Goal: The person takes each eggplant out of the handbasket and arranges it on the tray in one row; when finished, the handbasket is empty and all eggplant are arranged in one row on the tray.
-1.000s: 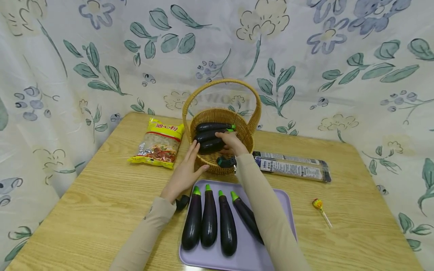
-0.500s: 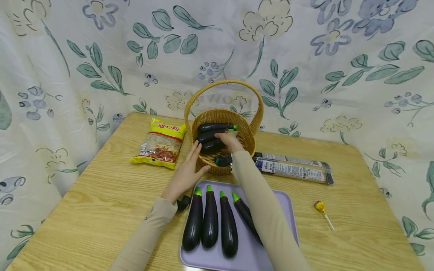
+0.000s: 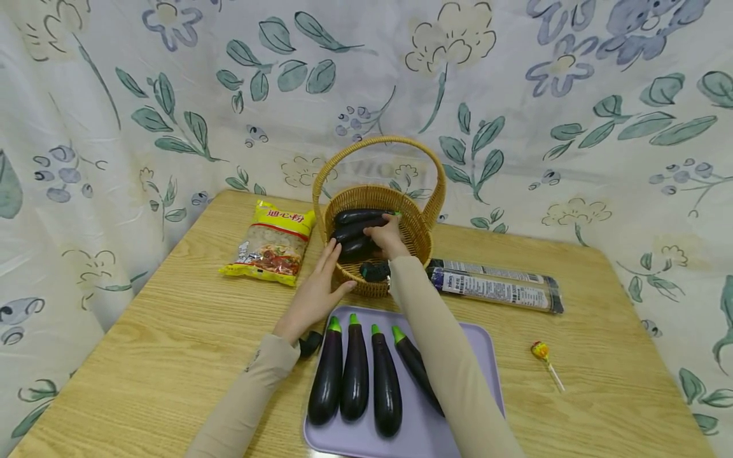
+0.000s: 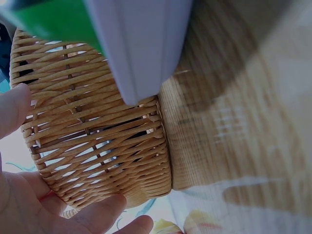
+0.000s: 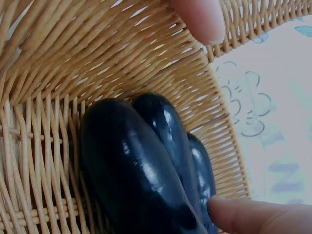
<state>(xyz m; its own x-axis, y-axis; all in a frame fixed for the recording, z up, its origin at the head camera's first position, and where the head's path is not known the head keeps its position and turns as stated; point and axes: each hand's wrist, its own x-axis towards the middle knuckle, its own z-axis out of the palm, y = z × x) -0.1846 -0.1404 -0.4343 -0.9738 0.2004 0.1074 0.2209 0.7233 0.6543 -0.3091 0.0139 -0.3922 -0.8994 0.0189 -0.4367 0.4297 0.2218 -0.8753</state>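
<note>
Three dark, glossy eggplants (image 3: 357, 247) lie side by side in the wicker basket (image 3: 420, 245). My right hand (image 3: 390, 238) is inside the basket over their stem ends, thumb and fingers spread apart. In the right wrist view, one of its digits touches an eggplant (image 5: 131, 161) group at the far side; the other fingertips are hidden. My left hand (image 3: 312, 296) rests against the basket's front left rim, fingers straight and thumb out to the side. In the left wrist view, its fingers (image 4: 100, 212) lie along the woven wall.
A lilac tray (image 3: 441, 439) with several more eggplants (image 3: 386, 385) stands before the basket, partly under my right sleeve. A yellow pasta bag (image 3: 275, 245) is at left. Long noodle packs (image 3: 498, 286) and a lollipop (image 3: 541, 353) lie at right on the wooden table (image 3: 189, 337).
My right hand has shifted slightly toward the basket's back, its fingers now spreading over the green stem ends. The left hand keeps its place on the rim, and the eggplants look unmoved.
</note>
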